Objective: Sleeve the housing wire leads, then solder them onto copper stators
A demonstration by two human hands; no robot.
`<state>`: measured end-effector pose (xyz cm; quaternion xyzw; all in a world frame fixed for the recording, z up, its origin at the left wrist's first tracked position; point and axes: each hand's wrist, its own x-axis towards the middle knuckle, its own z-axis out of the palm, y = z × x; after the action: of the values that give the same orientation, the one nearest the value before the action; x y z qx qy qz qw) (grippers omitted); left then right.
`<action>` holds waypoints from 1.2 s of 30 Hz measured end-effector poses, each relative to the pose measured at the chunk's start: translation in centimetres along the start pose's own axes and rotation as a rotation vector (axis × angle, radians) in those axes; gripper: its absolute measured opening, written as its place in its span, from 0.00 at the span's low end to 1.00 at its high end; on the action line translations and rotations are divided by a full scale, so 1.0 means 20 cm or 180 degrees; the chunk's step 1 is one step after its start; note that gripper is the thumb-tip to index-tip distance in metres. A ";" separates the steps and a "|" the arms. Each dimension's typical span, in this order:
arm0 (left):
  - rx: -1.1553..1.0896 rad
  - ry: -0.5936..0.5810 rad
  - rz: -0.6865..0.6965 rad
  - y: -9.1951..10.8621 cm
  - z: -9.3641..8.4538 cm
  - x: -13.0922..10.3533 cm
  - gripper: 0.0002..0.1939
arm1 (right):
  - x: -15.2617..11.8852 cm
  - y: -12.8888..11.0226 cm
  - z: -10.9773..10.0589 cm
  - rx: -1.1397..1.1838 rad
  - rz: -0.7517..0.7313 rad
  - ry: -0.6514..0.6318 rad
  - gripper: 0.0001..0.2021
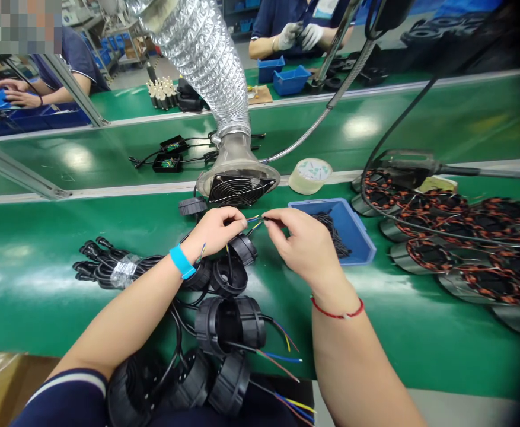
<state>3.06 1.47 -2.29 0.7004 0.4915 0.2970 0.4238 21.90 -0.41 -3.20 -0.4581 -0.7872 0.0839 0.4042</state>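
Observation:
My left hand (pixel 217 228), with a light blue wristband, is closed in a pinch on thin coloured wires (pixel 254 219). These wires come from a cable that runs through a black threaded plastic cap (pixel 243 249) just below. Facing it, my right hand (pixel 302 240) pinches a small black sleeve (pixel 266 219) at the wire ends. Whether the sleeve is around a wire is too small to tell. Several more black caps (pixel 228 276) with cables and bare wire ends lie under my left forearm and at the table's front edge.
A blue tray (pixel 361 246) of thin black pieces stands right of my right hand. Behind my hands is a fume-extractor hood (pixel 237 160), with a tape roll (pixel 310 176) beside it. Several copper-wound stators (pixel 433 255) fill the right. Bundled cables (pixel 124 270) lie left. Two people sit opposite.

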 end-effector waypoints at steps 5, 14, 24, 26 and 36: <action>0.0118 -0.0009 -0.0002 0.01 -0.01 0.00 0.10 | 0.00 -0.03 -0.01 0.0454 0.0223 0.0118 0.06; -0.0464 0.0028 -0.0046 -0.01 -0.01 0.02 0.11 | 0.00 -0.04 0.06 0.0898 0.0661 -0.0291 0.06; -0.0394 0.0027 -0.0207 0.01 0.00 0.01 0.09 | 0.03 -0.02 0.10 0.3013 0.2120 0.0526 0.10; -0.0395 0.0021 -0.0210 0.02 -0.01 0.00 0.09 | 0.03 -0.03 0.10 0.3149 0.2222 0.0473 0.11; -0.0385 0.0032 -0.0199 0.01 0.00 0.00 0.09 | 0.03 -0.02 0.12 0.2970 0.2221 0.0128 0.15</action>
<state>3.10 1.54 -2.12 0.6563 0.4964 0.3163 0.4720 19.83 0.42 -4.33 -0.4653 -0.4616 0.5414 0.5266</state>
